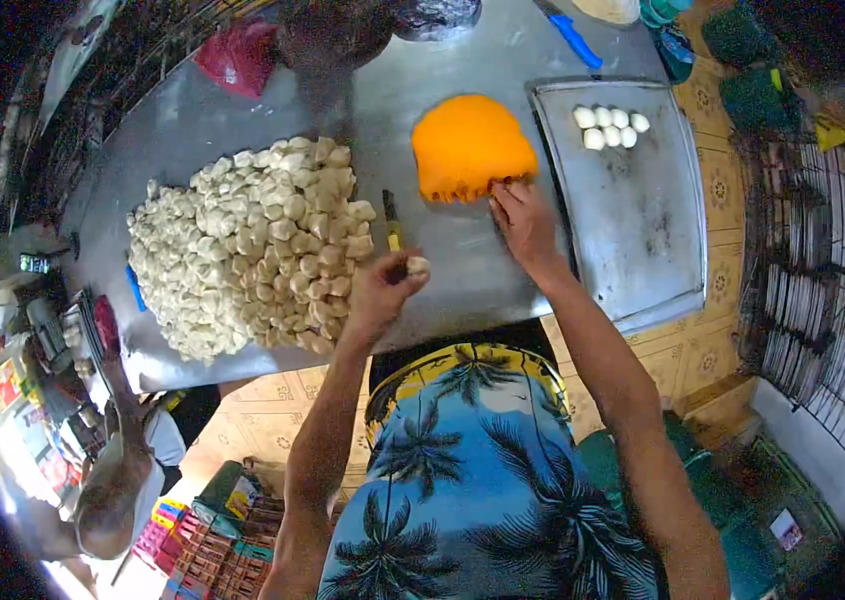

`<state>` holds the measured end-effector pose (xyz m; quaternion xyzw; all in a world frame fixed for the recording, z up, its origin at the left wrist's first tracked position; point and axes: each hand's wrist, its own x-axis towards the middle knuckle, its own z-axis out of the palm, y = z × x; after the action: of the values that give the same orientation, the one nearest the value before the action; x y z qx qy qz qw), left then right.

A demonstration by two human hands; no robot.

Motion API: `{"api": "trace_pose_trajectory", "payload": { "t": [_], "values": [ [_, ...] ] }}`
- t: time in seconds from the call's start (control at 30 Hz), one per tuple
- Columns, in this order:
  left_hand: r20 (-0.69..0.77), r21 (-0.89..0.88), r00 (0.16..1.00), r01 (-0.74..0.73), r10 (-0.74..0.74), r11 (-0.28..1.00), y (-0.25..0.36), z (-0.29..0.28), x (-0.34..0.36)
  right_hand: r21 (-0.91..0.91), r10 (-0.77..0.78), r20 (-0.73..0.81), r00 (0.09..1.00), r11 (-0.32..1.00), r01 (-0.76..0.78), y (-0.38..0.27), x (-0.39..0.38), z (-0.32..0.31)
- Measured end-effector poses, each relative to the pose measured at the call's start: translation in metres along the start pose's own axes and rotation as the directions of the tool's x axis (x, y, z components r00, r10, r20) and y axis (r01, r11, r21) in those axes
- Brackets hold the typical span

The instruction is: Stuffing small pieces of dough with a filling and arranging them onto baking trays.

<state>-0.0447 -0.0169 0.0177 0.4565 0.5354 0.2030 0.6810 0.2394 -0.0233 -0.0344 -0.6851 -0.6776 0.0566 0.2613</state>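
The left hand (381, 296) curls around a dough piece (418, 267); the right hand (527, 222), fingertips bunched, pinches the orange paste's (473, 145) near edge.

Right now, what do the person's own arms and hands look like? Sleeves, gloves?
Left forearm and right forearm bare, no sleeves in view. Left hand and right hand ungloved; no watch or bracelet shows, rings can't be made out. Worn: blue cloth garment, dark palm-tree print, yellow edge.
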Motion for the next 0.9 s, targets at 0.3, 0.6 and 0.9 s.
{"api": "trace_pose_trajectory", "payload": {
  "t": [0.3,0.6,0.9],
  "values": [
    [-0.048,0.016,0.998,0.030,-0.029,0.999,-0.024,0.057,0.019,0.093,0.070,0.106,0.992,0.992,-0.080,0.012,0.018,0.010],
    [-0.029,-0.360,0.994,0.085,-0.102,0.929,-0.010,0.096,0.059,0.654,0.315,0.532,0.786,0.436,-0.618,-0.008,-0.041,-0.017],
    [0.046,-0.463,0.994,0.111,-0.102,0.879,-0.013,0.087,0.064,0.529,0.449,0.270,0.852,0.670,-0.520,-0.037,-0.037,-0.033]
  ]
}}
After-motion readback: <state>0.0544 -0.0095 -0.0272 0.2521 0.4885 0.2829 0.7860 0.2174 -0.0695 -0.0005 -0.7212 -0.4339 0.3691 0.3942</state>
